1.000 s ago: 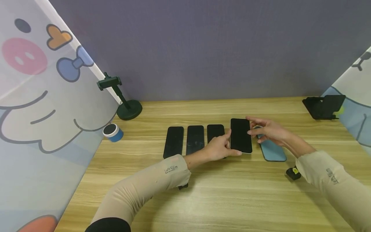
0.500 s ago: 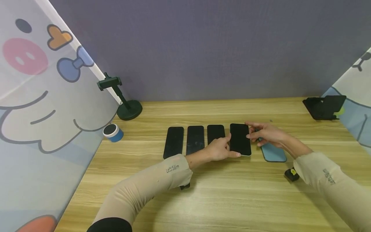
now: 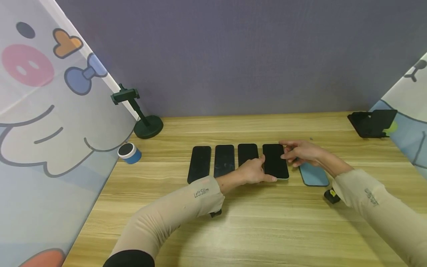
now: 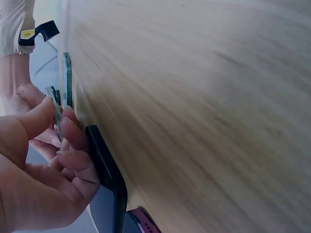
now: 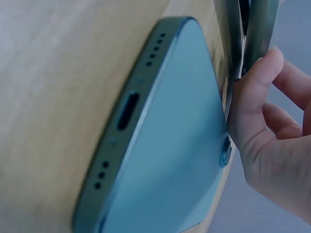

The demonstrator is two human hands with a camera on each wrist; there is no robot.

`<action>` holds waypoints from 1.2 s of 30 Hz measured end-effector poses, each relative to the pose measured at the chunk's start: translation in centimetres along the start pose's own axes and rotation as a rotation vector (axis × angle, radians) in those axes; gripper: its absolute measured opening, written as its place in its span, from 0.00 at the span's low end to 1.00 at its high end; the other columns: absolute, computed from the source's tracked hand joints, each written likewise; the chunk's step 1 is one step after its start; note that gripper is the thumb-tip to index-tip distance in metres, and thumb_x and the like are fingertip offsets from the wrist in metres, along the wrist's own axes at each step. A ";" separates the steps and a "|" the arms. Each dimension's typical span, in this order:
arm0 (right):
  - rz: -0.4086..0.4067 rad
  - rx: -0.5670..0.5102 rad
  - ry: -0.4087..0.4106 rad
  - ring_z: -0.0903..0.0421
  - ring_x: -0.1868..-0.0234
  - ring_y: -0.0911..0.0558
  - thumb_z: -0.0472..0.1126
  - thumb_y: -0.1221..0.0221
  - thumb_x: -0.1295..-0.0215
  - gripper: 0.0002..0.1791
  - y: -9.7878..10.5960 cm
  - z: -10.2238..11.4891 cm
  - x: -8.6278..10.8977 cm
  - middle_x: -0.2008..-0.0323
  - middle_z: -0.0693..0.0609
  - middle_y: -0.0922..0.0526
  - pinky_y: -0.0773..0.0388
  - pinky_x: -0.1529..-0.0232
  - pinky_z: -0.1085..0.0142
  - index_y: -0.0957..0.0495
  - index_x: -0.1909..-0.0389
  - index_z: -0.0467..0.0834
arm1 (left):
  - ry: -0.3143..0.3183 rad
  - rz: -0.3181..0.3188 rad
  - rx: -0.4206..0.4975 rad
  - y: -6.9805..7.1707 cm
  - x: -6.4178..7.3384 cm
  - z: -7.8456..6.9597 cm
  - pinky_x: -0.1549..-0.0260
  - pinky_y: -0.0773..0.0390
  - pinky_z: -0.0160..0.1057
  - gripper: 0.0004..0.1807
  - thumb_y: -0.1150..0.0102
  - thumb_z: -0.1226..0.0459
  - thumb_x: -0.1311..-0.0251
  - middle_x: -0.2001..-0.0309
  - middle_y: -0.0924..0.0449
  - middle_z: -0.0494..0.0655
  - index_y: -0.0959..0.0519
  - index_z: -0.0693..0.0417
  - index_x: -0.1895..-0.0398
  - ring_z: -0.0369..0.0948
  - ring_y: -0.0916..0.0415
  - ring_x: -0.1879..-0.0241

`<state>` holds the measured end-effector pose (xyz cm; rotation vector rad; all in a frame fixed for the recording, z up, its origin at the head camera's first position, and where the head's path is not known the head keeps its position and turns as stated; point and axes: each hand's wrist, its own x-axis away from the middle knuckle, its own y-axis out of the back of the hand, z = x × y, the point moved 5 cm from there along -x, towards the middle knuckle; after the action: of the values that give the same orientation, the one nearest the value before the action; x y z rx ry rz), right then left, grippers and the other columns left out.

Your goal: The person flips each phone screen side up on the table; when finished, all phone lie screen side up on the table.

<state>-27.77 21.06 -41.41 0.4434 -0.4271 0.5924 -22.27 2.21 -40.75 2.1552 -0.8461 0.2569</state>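
Both hands hold a black-screened smartphone, its face up, at the right end of a row of phones. My left hand pinches its left side and lower corner; in the left wrist view the thumb and fingers close on its thin edge. With thumb and fingers, my right hand grips the upper right side, which the right wrist view shows as a greenish phone edge. Beneath and beside the right hand lies a light-blue smartphone, back up, its charging port end toward the right wrist camera.
Three dark smartphones, a left one, a middle one and one partly behind my left hand, lie in a row. A green stand, a blue-and-white jar and a black folding stand are farther out on the wooden table.
The held smartphone has come down toward the table and slightly left, nearer the row. Both hands moved with it, the right one farther left and exposing more of the blue phone.
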 end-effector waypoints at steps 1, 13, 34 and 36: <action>0.002 0.004 -0.001 0.59 0.68 0.23 0.41 0.39 0.29 0.47 0.0 0.0 -0.1 0.54 0.48 0.33 0.19 0.68 0.66 0.58 0.19 0.42 | 0.007 0.000 -0.008 0.0 0.0 0.0 0.80 0.29 0.31 0.54 0.34 0.48 0.37 0.77 0.16 0.46 0.55 0.58 0.19 0.39 0.23 0.81; 0.014 0.018 0.021 0.59 0.68 0.22 0.37 0.38 0.31 0.47 0.1 0.3 -0.5 0.58 0.48 0.31 0.16 0.65 0.64 0.56 0.20 0.37 | 0.061 -0.013 -0.097 -0.1 -0.1 -0.3 0.71 0.23 0.32 0.53 0.34 0.47 0.38 0.77 0.17 0.41 0.53 0.55 0.19 0.37 0.20 0.77; -0.001 0.044 0.024 0.57 0.71 0.20 0.35 0.39 0.31 0.45 0.1 0.6 -0.7 0.64 0.48 0.26 0.15 0.66 0.62 0.54 0.21 0.36 | 0.077 -0.013 -0.206 -0.3 -0.7 -0.7 0.87 0.36 0.32 0.56 0.35 0.45 0.38 0.84 0.20 0.41 0.58 0.54 0.18 0.35 0.38 0.91; -0.001 0.047 0.029 0.57 0.71 0.21 0.35 0.40 0.31 0.45 0.0 0.6 -0.7 0.64 0.48 0.26 0.15 0.66 0.63 0.54 0.21 0.35 | 0.084 -0.004 -0.216 -0.4 -0.7 -0.7 0.87 0.36 0.32 0.56 0.35 0.44 0.38 0.84 0.20 0.41 0.58 0.54 0.18 0.35 0.38 0.91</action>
<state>-28.47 20.49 -41.28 0.4796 -0.3855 0.6085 -22.50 3.24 -40.88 1.9321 -0.7844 0.2409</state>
